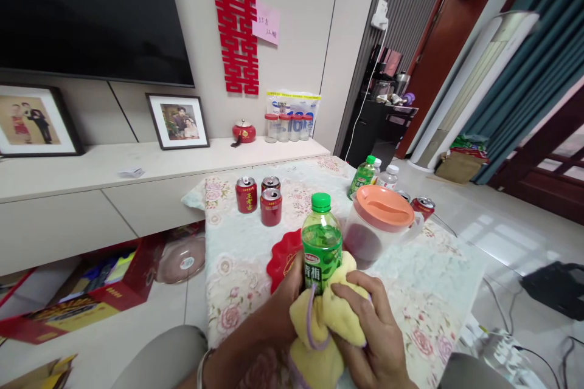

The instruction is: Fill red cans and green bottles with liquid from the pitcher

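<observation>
I hold a green-capped bottle of green drink (322,243) upright over the flowered tablecloth (237,255). My left hand (278,310) is wrapped round its lower part from the left. My right hand (371,328) presses a yellow cloth (335,316) against the bottle's base and side, fingers closed on the cloth. The cloth has a purple loop hanging down.
Behind the bottle stand a clear pitcher with an orange lid (381,222), a red plate (283,255), three red cans (260,197), another green bottle (364,176), a small clear bottle (389,177) and a red can (423,206). A long low cabinet (91,194) runs at the left.
</observation>
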